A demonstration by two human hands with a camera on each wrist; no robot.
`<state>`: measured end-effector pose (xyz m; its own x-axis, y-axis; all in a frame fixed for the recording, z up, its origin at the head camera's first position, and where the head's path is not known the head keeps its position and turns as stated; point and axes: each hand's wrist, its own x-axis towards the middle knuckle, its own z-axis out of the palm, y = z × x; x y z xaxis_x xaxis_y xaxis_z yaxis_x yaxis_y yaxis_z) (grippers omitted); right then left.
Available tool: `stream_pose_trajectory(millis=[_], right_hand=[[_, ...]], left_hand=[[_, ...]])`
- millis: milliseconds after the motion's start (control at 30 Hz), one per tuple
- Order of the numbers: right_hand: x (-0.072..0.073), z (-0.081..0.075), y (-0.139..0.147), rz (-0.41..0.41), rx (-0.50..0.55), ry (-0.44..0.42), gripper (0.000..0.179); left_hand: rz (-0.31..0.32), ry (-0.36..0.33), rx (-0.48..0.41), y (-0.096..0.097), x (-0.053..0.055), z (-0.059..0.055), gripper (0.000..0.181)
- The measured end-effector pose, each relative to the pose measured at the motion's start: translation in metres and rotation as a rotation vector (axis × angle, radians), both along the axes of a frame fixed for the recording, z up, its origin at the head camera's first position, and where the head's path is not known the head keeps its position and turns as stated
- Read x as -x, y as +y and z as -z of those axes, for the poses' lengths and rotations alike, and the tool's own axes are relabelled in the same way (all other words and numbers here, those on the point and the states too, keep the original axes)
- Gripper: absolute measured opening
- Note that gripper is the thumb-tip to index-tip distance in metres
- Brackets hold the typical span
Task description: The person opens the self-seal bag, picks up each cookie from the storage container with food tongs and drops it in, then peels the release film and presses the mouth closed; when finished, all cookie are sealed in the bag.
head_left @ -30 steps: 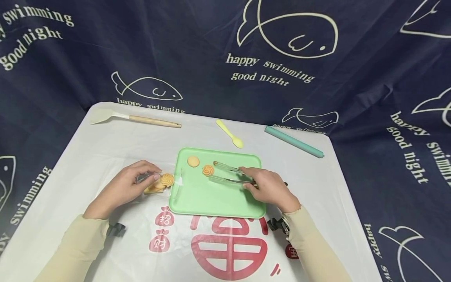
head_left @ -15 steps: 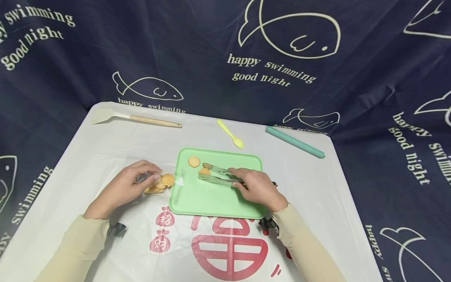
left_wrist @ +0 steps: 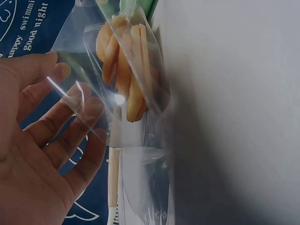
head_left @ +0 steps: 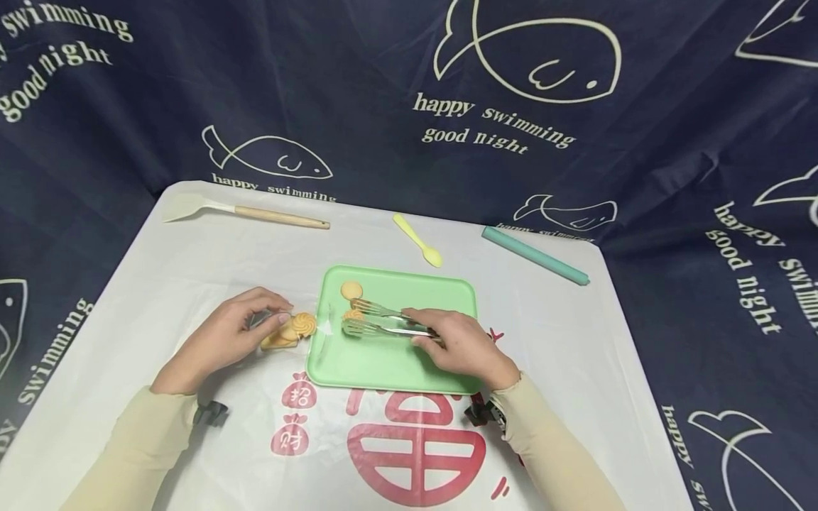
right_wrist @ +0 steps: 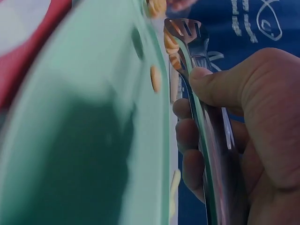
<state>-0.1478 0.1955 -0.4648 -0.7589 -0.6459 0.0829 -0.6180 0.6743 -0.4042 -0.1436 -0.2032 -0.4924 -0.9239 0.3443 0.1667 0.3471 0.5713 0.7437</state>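
My right hand (head_left: 463,344) grips metal tongs (head_left: 409,331), whose slotted ends close around a swirl cookie (head_left: 353,314). In the right wrist view this cookie (right_wrist: 170,43) hangs over the green tray (head_left: 396,369), with a shadow below. A plain round cookie (head_left: 351,290) lies on the tray near its far left corner. Left of the tray, my left hand (head_left: 224,341) holds the film of a clear plastic bag (left_wrist: 140,178) between thumb and fingers. Several cookies (left_wrist: 133,79) are inside, a swirl cookie (head_left: 303,324) nearest the bag's end, which overlaps the tray's left rim.
A spatula (head_left: 255,214) with a wooden handle lies at the back left of the white-covered table (head_left: 243,461). Behind the tray are a yellow spoon (head_left: 418,241) and a teal stick (head_left: 535,255). A dark blue printed cloth (head_left: 377,128) hangs around the table.
My right hand has moved left across the tray with the tongs, which have closed on the swirl cookie and carried it left, toward the bag. My left hand and the bag stay in place.
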Motion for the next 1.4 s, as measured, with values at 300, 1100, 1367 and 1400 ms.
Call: stream_pose_trajectory(millis=[300,1100,1367,1400], right_hand=[[0.002,0.005,-0.043,-0.108,-0.028,-0.011,0.046],[0.014,-0.007,-0.089,-0.201,-0.036,0.003,0.045],[0.016,-0.006,-0.09,-0.226,-0.039,-0.015,0.048],[0.016,-0.007,-0.089,-0.225,-0.036,-0.021,0.048]], left_hand=[[-0.02,0.018,-0.006,-0.001,-0.001,-0.001,0.016],[-0.034,0.042,-0.011,-0.002,-0.005,-0.004,0.012],[-0.026,0.058,-0.001,-0.004,-0.006,-0.005,0.01],[-0.026,0.058,-0.004,-0.005,-0.007,-0.005,0.01]])
